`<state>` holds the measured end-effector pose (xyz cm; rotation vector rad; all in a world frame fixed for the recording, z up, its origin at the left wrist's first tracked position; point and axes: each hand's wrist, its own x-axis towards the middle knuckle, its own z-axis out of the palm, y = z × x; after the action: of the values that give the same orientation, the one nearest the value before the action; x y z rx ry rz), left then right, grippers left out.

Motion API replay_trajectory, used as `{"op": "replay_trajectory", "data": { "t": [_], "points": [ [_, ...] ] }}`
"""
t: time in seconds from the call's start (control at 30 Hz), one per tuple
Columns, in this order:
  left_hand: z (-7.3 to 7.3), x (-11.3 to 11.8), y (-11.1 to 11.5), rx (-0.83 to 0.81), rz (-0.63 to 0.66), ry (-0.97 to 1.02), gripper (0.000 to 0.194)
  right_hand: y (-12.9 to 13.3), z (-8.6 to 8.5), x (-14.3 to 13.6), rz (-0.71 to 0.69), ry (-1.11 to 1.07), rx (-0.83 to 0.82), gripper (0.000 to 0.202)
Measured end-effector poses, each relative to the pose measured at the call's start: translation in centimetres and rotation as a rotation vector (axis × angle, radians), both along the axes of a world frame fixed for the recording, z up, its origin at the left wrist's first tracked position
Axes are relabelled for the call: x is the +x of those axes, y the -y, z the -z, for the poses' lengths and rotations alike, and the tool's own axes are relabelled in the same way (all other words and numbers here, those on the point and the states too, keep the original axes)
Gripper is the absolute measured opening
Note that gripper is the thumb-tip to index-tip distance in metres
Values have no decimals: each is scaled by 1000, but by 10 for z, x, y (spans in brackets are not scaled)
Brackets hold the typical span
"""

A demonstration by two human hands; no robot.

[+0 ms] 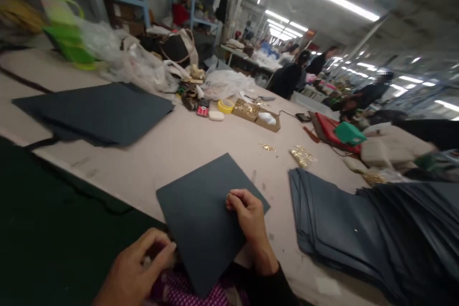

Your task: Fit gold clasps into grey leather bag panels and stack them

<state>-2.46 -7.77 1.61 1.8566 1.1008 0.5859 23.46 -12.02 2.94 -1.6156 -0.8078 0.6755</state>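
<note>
A dark blue-grey sheet, probably leather (204, 215), lies at the table's front edge, its near corner over my lap. Above it, my right hand (247, 213) is closed in a pinch, with a tiny gold-looking piece (228, 196) just showing at the fingertips. My left hand (138, 267) is curled beside the sheet's left edge, thumb and forefinger close together at that edge. Something small and pale (147, 262) shows inside its curl, too blurred to name. Small gold-coloured metal pieces (267, 147) lie loose beyond the sheet, near a clear bag of similar pieces (301, 156).
Stacks of dark sheets lie left (103, 112) and right (333, 220) on the pale table (143, 167). Across the back are cardboard trays (246, 110), yellow tape (225, 106), plastic bags (147, 69) and a green jug (68, 33). Several people are in the background.
</note>
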Motion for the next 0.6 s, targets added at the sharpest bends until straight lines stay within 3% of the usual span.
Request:
{"op": "replay_trajectory", "data": {
  "t": [0.1,0.2,0.33,0.6],
  "points": [
    [-3,-7,-1,-459,-145,113,49,-3,8,0,-104,-174,-103,24],
    [-10,4,0,-713,-34,369,49,-5,6,-1,-197,-269,-174,30],
    [-23,27,0,-894,97,667,45,-12,-1,0,-337,-321,-244,29],
    [-25,63,-4,-1103,-43,741,52,-16,-13,-9,-517,-296,-321,17]
  ]
}}
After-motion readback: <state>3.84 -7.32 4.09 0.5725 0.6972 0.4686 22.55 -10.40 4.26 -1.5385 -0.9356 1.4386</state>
